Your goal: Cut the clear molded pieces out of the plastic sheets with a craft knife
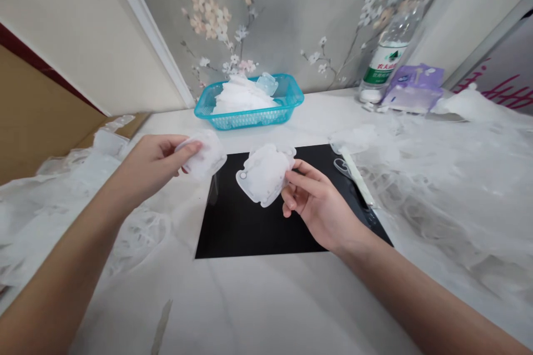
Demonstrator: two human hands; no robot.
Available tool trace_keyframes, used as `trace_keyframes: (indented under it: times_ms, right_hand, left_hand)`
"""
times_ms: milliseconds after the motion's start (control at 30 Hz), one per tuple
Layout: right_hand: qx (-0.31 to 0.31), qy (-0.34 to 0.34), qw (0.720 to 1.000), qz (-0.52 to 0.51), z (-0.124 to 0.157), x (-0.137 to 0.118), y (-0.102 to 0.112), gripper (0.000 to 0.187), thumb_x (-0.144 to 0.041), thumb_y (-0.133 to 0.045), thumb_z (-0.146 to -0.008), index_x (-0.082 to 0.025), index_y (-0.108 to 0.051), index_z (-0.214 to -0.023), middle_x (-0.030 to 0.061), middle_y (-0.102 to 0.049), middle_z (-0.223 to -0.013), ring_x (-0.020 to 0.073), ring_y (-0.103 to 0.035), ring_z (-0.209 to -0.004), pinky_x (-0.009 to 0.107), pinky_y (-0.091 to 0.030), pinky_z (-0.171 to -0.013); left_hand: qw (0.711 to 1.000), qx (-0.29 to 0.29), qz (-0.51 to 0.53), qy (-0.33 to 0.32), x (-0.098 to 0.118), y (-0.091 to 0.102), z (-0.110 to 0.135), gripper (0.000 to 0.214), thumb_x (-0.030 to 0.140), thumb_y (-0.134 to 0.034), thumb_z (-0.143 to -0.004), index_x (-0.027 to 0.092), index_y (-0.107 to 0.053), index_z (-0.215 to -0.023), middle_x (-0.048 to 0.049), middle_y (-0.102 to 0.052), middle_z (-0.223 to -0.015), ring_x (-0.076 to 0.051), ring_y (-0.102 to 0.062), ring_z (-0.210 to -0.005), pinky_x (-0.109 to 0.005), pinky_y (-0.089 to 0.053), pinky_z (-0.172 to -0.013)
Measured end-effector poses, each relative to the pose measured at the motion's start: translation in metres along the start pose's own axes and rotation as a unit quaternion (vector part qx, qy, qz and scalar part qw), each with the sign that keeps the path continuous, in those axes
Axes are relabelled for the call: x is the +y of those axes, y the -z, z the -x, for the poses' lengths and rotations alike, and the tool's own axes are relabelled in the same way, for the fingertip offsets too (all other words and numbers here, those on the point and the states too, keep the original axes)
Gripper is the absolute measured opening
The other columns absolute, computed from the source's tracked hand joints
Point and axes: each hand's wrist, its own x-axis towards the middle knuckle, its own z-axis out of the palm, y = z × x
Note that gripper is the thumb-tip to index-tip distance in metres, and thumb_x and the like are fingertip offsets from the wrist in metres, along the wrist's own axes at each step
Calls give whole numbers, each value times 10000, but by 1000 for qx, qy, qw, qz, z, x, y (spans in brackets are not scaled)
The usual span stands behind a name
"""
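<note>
My left hand [154, 165] pinches a translucent white plastic piece [206, 155] between thumb and fingers, above the counter's left side. My right hand [318, 205] grips the edge of a larger white soft pad with a clear scalloped rim [263, 175]. That pad is held just over a black mat [245, 227]. The two held pieces are apart, with a small gap between them. Part of the pad's right edge is hidden by my fingers.
A turquoise plastic basket [250, 120] holding a heap of white pieces stands against the floral wall. Behind it are a water bottle [387, 55] and a purple packet [412, 91]. Scissors [343, 168], a white strip [358, 177] and crumpled clear plastic sheeting [437, 194] lie nearby.
</note>
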Motion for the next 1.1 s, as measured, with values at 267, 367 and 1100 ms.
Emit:
trace_keyframes:
  times_ms: [267,367,1100]
  right_hand:
    - [44,2,999,-19,-1,2,1,101,-234,-600,-769,-182,-513,-774,-75,-438,-535,48,-405,-433,175,-438,-429]
    - [45,0,999,-20,-2,3,2,100,-229,-603,-769,-181,-515,-773,-77,-437,-531,48,-406,-432,179,-444,-433]
    - [-2,-43,998,-42,-1,2,-3,73,-214,-567,-779,-180,-545,-840,-55,-508,-595,57,-444,-428,175,-439,-406]
  left_hand:
    - [992,-30,41,-117,-1,4,4,292,411,-551,-823,171,-713,-859,-48,-688,-753,-130,-588,-578,-202,-449,-431]
    - [980,25,2,-197,-1,-6,13,250,359,-516,-866,218,-695,-970,-23,-705,-866,-148,-636,-690,-214,-504,-487]
    - [840,-59,-269,-467,11,-49,40,466,515,-639,-725,239,-603,-1098,-73,-503,-1325,-255,-460,-1208,-395,-405,-993]
